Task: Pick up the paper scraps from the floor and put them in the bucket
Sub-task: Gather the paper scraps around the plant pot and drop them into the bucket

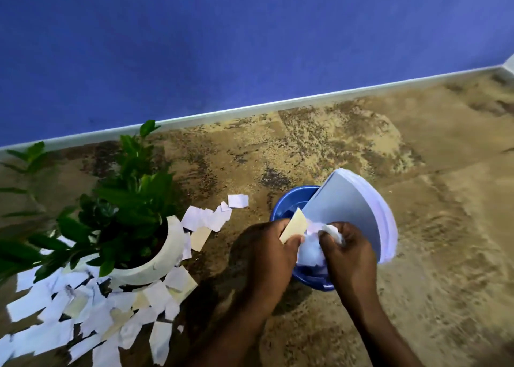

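Observation:
A blue bucket (281,202) stands on the brown floor at the centre, with a curved stack of white sheets (353,213) sticking out of it on the right. Both hands are over the bucket's near rim. My left hand (267,252) grips a cream paper scrap (294,227). My right hand (347,252) is closed on crumpled white paper scraps (331,232), and more white scraps (310,252) lie bunched between the two hands. Several white and cream scraps (91,311) are scattered over the floor at the lower left, around the plant pot.
A green plant (125,188) in a white pot (164,252) stands left of the bucket among the scraps. A blue wall with a white skirting board (278,104) runs along the back. Bare brown floor stretches to the right.

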`<state>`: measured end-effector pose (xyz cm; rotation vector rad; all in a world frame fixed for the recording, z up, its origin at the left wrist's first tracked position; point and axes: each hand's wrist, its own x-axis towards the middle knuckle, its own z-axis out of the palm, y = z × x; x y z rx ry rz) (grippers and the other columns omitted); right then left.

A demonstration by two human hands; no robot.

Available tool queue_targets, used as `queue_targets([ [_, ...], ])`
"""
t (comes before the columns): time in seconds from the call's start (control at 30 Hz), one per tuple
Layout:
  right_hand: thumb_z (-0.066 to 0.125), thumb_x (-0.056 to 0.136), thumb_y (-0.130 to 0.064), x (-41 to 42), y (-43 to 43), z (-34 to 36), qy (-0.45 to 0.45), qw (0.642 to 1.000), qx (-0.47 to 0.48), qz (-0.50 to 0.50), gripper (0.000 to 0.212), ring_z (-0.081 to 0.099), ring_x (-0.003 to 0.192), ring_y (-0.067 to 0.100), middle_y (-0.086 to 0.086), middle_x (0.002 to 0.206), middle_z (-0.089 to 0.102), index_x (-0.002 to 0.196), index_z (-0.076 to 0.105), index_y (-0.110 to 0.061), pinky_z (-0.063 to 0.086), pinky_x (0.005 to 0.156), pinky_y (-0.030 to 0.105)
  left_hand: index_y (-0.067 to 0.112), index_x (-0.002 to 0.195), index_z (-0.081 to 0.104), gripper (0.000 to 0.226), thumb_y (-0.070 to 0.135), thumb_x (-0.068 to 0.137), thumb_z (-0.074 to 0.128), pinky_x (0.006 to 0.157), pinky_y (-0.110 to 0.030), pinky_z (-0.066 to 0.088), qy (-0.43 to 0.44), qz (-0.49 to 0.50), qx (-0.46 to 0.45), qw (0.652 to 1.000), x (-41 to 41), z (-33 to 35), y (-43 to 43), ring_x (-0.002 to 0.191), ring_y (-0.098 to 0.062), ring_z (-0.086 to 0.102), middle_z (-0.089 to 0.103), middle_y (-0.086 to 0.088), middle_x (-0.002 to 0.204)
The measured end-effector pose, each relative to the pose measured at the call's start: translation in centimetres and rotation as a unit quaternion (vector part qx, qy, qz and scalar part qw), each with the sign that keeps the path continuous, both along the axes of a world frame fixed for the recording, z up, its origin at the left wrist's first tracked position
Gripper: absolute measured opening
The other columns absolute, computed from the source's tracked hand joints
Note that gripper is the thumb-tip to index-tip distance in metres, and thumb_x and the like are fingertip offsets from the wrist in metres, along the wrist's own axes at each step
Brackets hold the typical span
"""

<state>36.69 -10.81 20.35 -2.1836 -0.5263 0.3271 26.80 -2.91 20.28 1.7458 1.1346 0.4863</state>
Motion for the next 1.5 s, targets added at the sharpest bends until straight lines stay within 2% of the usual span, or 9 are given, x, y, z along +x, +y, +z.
queue_targets([
  [0.23,0.062,0.085,-0.024,1.2,-0.3,-0.6,0.021,0.999,0.025,-0.002,0.010,0.065,0.064,0.012,-0.004,0.067,0.068,0.075,0.062,-0.022,0.050,0.061,0.028,0.018,0.125,0.060,0.034,0.029,0.094,0.055,0.056,0.012,0.027,0.005,-0.042,0.027,0.999,2.4,-0.3,0.1,0.078,0.010,0.047,0.068,0.002,0.117],
  [0.37,0.064,0.083,-0.023,1.1,-0.2,-1.3,-0.002,1.000,-0.016,0.003,0.013,0.064,0.085,0.016,-0.009,0.089,0.068,0.097,0.065,-0.025,0.043,0.068,0.013,0.019,0.126,0.059,0.034,0.028,0.094,0.054,0.062,0.011,0.028,0.016,-0.035,0.022,0.999,1.7,-1.1,-0.2,0.101,-0.004,0.061,0.066,0.002,0.120],
  [0.47,0.068,0.082,-0.014,0.1,-0.1,-1.6,-0.051,0.997,-0.052,0.017,0.040,0.054,0.111,0.026,0.009,0.119,0.059,0.122,0.058,-0.011,0.040,0.091,0.027,0.021,0.120,0.063,0.028,0.020,0.093,0.055,0.074,0.004,0.036,-0.010,-0.019,0.038,0.999,0.5,-2.0,-0.6,0.103,-0.007,0.061,0.067,0.004,0.116],
  [0.63,0.059,0.083,-0.013,-4.5,0.4,-0.5,-0.202,0.973,0.081,0.070,0.026,0.054,0.109,0.022,0.011,0.114,0.061,0.108,0.063,-0.008,0.038,0.094,0.024,0.020,0.106,0.068,0.021,0.012,0.090,0.057,0.091,-0.019,0.049,-0.068,0.080,0.075,0.992,-4.2,-5.1,-0.7,0.104,0.004,0.058,0.065,0.013,0.109],
  [0.83,0.060,0.083,-0.020,-10.4,4.3,-5.6,-0.135,0.958,0.095,0.234,0.022,0.054,0.105,0.007,-0.002,0.108,0.062,0.104,0.063,-0.015,0.037,0.095,0.012,0.019,0.122,0.057,0.034,0.035,0.095,0.046,0.103,-0.025,0.034,0.079,0.049,0.129,0.987,-11.4,-12.2,2.2,0.124,-0.019,0.049,0.055,-0.003,0.131],
  [1.0,0.072,0.079,-0.022,-10.4,11.5,-16.2,-0.011,0.975,-0.050,0.217,0.068,0.047,0.123,0.034,0.018,0.148,0.027,0.138,0.041,-0.010,0.039,0.100,0.031,0.016,0.139,0.040,0.048,0.023,0.093,0.050,0.109,-0.034,0.030,0.232,-0.001,0.184,0.955,-10.2,-18.6,7.8,0.137,-0.030,0.034,0.031,-0.013,0.150],
  [1.1,0.079,0.072,-0.031,-8.4,15.0,-22.1,0.030,0.974,-0.071,0.215,0.097,0.019,0.143,0.037,0.024,0.155,0.002,0.148,0.023,-0.008,0.023,0.113,0.033,0.018,0.146,0.024,0.067,0.030,0.086,0.052,0.111,-0.044,0.028,0.310,-0.055,0.218,0.924,-8.7,-22.2,11.8,0.141,-0.035,0.021,0.015,-0.018,0.155],
  [1.2,0.080,0.063,-0.050,-6.3,16.4,-26.9,-0.025,0.978,-0.076,0.195,0.112,0.023,0.142,0.037,0.024,0.154,0.014,0.149,0.022,-0.011,0.027,0.113,0.038,0.017,0.147,0.019,0.087,0.046,0.074,0.056,0.112,-0.051,0.022,0.354,-0.060,0.248,0.900,-8.1,-25.3,14.3,0.143,-0.038,0.012,0.011,-0.024,0.155],
  [1.5,0.078,0.053,-0.064,-4.2,19.1,-30.3,-0.134,0.965,-0.046,0.219,0.112,0.042,0.131,0.039,0.022,0.154,0.020,0.147,0.029,-0.028,0.046,0.096,0.041,0.013,0.147,0.024,0.087,0.059,0.075,0.043,0.112,-0.048,0.022,0.321,0.021,0.327,0.889,-8.5,-29.8,14.5,0.137,-0.035,0.032,0.034,-0.022,0.148],
])
